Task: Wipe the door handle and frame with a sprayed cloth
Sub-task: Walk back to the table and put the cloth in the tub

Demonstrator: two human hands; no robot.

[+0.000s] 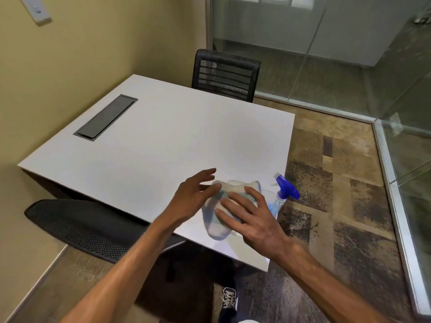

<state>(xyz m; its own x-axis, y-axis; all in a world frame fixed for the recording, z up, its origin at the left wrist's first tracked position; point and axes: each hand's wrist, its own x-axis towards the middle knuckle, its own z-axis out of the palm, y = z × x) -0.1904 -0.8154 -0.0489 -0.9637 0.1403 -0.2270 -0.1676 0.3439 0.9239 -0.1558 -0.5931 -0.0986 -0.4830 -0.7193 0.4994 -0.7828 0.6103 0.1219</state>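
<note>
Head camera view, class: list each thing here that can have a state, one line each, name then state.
Cloth: crumpled, lying on the table.
Spray bottle: on the table near its edge, untouched; upright or lying, unclear.
Left hand: open, beside the cloth.
Right hand: open, fingers spread over the cloth.
Table hatch: closed.

Spray bottle [281, 194] crowds the cloth's [217, 226] right; tabletop [163, 141] beyond lies open.

head view, looking steeply down, close over table [163, 136]
</note>
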